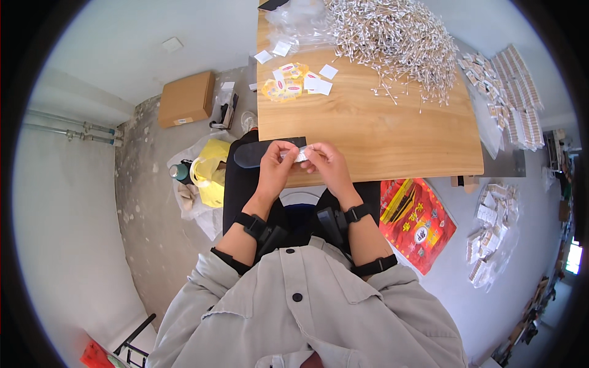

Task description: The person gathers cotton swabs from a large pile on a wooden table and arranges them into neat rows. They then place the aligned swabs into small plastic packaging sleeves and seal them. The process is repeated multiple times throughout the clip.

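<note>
Over the near edge of the table, my left hand [277, 164] and my right hand [326, 162] meet with fingers pinched. Between them is a small packet of cotton swabs [300, 156], its row of white tips showing; the fingers cover much of it. A dark flat strip [254, 154] with a rounded end lies beneath my left hand at the table's edge. Beyond, on the wooden table [368, 138], lie yellow-and-white printed labels [283, 89] and white paper squares [328, 72]. A large heap of loose cotton swabs [392, 37] covers the far right part.
Clear plastic bags [297, 27] lie at the table's far left. Stacked swab packs [515, 92] stand beyond its right edge, with more bagged packs [491, 227] lower down. A red printed sack [417, 224] is right of my legs. Left are a yellow bag [210, 175] and cardboard box [186, 99].
</note>
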Demonstrator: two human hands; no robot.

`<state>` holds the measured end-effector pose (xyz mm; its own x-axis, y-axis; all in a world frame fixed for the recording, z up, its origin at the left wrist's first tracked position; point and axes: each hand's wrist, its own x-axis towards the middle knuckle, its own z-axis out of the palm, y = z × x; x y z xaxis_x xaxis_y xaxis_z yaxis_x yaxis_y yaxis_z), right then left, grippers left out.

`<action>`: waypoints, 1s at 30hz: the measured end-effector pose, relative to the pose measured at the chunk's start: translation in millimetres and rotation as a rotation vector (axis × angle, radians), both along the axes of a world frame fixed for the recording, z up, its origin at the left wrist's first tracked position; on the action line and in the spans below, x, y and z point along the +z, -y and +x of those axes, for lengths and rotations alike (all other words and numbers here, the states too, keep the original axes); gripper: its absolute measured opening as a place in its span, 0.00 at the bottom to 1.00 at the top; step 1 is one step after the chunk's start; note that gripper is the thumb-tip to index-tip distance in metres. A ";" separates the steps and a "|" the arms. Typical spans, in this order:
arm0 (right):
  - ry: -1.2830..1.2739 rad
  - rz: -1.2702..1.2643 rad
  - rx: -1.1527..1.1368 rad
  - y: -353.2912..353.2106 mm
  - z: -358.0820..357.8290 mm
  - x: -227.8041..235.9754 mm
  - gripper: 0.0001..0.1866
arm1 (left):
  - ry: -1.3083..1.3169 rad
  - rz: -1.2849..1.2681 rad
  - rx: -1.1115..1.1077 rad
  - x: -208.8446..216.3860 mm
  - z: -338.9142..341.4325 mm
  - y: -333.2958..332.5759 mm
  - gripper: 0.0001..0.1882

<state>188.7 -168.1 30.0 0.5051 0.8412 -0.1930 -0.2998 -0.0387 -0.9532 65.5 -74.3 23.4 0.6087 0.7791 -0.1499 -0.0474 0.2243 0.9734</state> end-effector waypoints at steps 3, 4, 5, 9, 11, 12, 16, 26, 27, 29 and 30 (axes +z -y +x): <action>-0.148 -0.053 -0.071 -6.3 -6.6 0.8 0.10 | 0.037 0.037 0.019 -0.4 -0.9 -0.7 0.09; -0.206 -0.083 -0.089 -6.8 -8.2 -0.3 0.09 | 0.006 0.051 0.008 0.3 -3.7 -0.1 0.09; -0.261 -0.113 -0.108 -6.8 -7.5 -0.7 0.09 | -0.022 0.064 -0.004 5.4 -6.4 2.5 0.09; -0.376 -0.145 -0.177 -7.4 -4.5 -1.3 0.07 | -0.153 0.506 -0.106 29.2 -15.4 9.1 0.12; -0.451 -0.149 -0.197 -6.5 -1.4 1.2 0.07 | -0.238 0.624 -0.144 34.0 -16.9 5.6 0.13; -0.431 -0.161 -0.184 -6.7 -2.4 2.6 0.07 | -0.281 0.683 -0.163 34.7 -17.7 2.8 0.14; -0.167 -0.247 -0.135 -6.8 -0.7 12.3 0.06 | -0.337 0.753 -0.205 32.7 -18.8 -5.1 0.12; 0.991 -0.021 0.194 -0.5 3.6 46.0 0.09 | -0.346 0.822 -0.249 33.6 -20.6 -14.5 0.12; 1.010 -0.013 0.207 -1.5 5.6 47.2 0.09 | -0.364 0.864 -0.245 35.3 -20.3 -14.0 0.13; 1.048 0.002 0.234 -2.6 9.1 50.5 0.07 | -0.392 0.771 -0.174 48.0 -22.4 -6.6 0.13; 1.057 0.004 0.238 -3.6 9.9 50.5 0.07 | -0.404 0.724 -0.141 53.1 -22.4 -3.5 0.14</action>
